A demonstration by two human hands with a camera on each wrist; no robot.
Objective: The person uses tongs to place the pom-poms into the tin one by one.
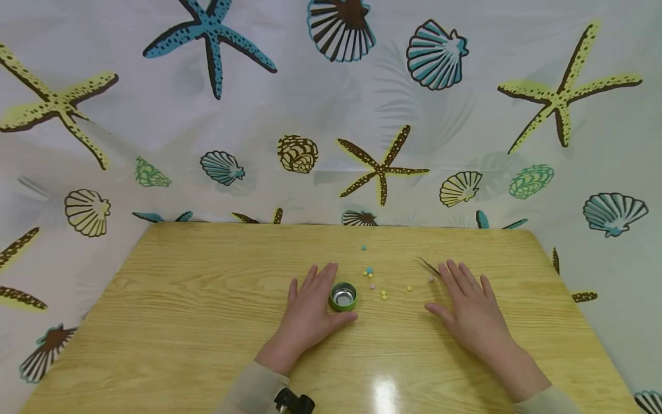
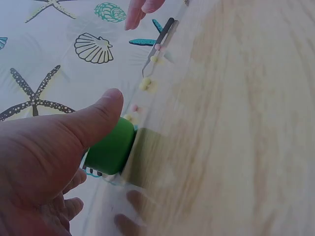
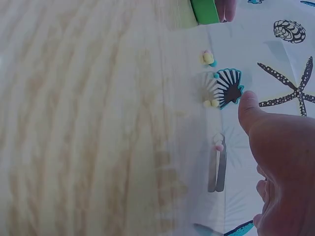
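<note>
A small round green tin with a silvery inside stands on the wooden table. My left hand lies along its left side, fingers extended and thumb spread out in front of it. The left wrist view shows the thumb overlapping the green wall of the tin. Farther right, my right hand has its fingers extended and spread, holding nothing. A pair of metal tweezers with bent tips lies just beyond its fingertips, partly hidden by them. Between the hands lie several small balls, among them yellow ones, a blue one and a pink one.
The wood-grain table extends to a white curtain printed with shells and starfish, which hangs behind it and at both sides. Another small blue ball lies toward the back edge. A black strap mount sits on the left sleeve.
</note>
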